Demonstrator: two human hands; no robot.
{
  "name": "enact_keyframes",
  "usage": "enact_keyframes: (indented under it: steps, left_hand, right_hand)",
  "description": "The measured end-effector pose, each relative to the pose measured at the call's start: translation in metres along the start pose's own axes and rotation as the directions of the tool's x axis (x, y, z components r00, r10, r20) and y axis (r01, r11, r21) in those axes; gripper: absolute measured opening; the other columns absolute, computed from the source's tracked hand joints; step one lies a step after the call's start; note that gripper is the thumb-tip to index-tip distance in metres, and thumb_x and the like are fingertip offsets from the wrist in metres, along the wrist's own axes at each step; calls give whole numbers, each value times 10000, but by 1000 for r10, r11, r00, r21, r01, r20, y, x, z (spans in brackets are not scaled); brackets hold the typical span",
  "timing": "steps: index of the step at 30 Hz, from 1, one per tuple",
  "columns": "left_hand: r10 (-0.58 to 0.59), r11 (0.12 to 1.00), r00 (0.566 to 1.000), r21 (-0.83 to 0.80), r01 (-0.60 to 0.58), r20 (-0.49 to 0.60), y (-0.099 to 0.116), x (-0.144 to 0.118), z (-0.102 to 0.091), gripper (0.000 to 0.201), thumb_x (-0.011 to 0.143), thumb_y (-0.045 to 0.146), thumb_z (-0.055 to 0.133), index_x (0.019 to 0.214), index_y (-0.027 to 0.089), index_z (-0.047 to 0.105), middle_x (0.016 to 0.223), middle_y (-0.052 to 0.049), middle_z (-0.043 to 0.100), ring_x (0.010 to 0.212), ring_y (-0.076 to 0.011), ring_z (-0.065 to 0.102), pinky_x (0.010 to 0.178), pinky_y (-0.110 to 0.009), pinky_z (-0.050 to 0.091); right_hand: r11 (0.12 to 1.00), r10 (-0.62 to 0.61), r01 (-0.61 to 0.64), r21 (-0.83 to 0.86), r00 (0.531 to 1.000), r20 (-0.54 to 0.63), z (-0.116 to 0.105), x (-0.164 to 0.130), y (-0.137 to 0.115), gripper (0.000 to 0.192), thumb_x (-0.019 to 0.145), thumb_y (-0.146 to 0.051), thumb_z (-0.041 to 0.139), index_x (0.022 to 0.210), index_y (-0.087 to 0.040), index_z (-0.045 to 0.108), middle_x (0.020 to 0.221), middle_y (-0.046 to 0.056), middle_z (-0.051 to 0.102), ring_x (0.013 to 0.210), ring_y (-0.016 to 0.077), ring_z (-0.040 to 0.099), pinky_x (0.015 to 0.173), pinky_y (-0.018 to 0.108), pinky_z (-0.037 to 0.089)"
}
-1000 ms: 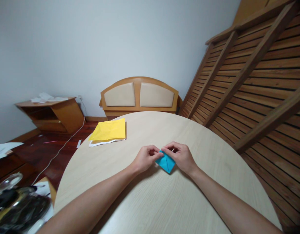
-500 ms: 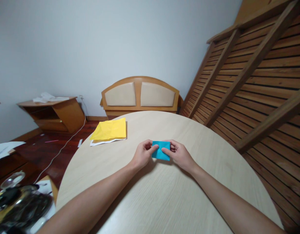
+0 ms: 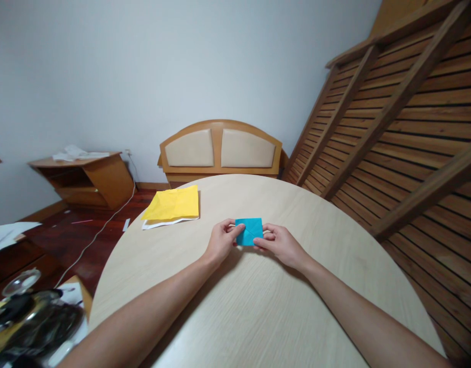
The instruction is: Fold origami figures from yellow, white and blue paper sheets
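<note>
The round table [image 3: 258, 317] lay bare around both hands, its far edge well beyond them. Yellow paper [image 3: 172, 204] sat far-left. Left hand [image 3: 220, 243] and right hand [image 3: 279, 245] pinched the folded blue paper [image 3: 250, 231] between them.

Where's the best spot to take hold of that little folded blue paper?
Probably by its short side edges, one hand from each side: the blue paper is thin and flat, and the left hand and right hand pinch it there now.
</note>
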State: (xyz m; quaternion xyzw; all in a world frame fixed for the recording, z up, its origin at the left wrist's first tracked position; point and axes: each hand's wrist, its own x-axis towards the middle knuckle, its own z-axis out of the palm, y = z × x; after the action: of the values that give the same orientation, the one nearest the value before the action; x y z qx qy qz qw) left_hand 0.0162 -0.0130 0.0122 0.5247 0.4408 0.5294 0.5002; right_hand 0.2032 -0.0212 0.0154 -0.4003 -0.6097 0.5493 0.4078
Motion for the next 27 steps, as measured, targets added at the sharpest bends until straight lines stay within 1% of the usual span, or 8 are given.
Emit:
enact_keyframes:
  steps: [4, 7, 9, 13, 16, 19, 23, 27]
  left_hand:
    - [23, 1000, 999, -5, -23, 42, 3, -1, 0, 359, 729, 459, 775, 759, 108, 709, 656, -54, 639, 550, -105, 493, 476, -220, 355]
    - [21, 999, 995, -33, -18, 101, 3, -1, 3, 345, 697, 438, 806, 745, 107, 724, 669, -77, 673, 570, -124, 531, 519, -244, 400]
    - [11, 999, 990, -44, -5, 141, 1, -2, 4, 356, 683, 437, 817, 762, 101, 733, 688, -87, 687, 584, -132, 552, 552, -257, 424]
    - [-18, 1000, 982, 3, 17, 187, -3, -4, 5, 373, 678, 457, 814, 730, 100, 721, 622, -56, 646, 535, -107, 508, 521, -240, 387]
    - [-32, 999, 980, 44, 24, 198, -3, -6, 5, 403, 704, 501, 770, 723, 102, 713, 581, -30, 604, 501, -91, 462, 488, -228, 339]
    - [-32, 998, 981, 67, 19, 194, 0, -6, 5, 434, 713, 542, 731, 694, 110, 700, 563, -17, 570, 492, -91, 437, 471, -228, 314]
    - [-41, 995, 983, 100, 23, 176, 2, -6, 6, 418, 699, 529, 735, 663, 114, 697, 526, -9, 543, 477, -91, 409, 472, -235, 294]
    - [-6, 995, 987, 96, -9, 158, -1, -4, 5, 384, 721, 490, 735, 726, 106, 731, 617, -44, 629, 541, -115, 472, 530, -248, 346]
  right_hand:
    - [999, 38, -37, -16, 999, 39, -2, -3, -3, 396, 713, -403, 808, 941, -125, 644, 760, 52, 735, 672, 159, 682, 641, 278, 508]
    - [997, 37, -33, -69, 998, 59, -5, -4, -5, 382, 702, -419, 806, 901, -135, 647, 740, 32, 718, 643, 151, 654, 600, 266, 487]
    - [997, 15, -13, -74, 999, 36, -6, -3, -6, 377, 687, -427, 812, 862, -143, 637, 734, 22, 701, 640, 149, 639, 591, 261, 479]
    - [989, -59, 54, -141, 998, -28, -6, -2, -4, 343, 683, -422, 811, 773, -161, 607, 666, -19, 621, 615, 135, 589, 560, 242, 447]
    - [975, -80, 71, -212, 996, -32, -6, -1, -3, 318, 716, -414, 785, 730, -167, 585, 629, -30, 575, 585, 127, 551, 520, 228, 410]
    - [966, -99, 89, -243, 995, -31, -6, -1, -1, 291, 730, -400, 774, 759, -169, 599, 658, -19, 595, 607, 138, 568, 535, 236, 435]
    - [964, -112, 110, -241, 994, 5, -6, -2, 0, 292, 726, -340, 775, 916, -168, 637, 770, 2, 653, 678, 156, 617, 607, 262, 502]
    - [977, -91, 95, -190, 995, 32, -5, -4, 0, 412, 701, -279, 793, 1054, -176, 608, 856, 23, 692, 756, 179, 666, 655, 286, 540]
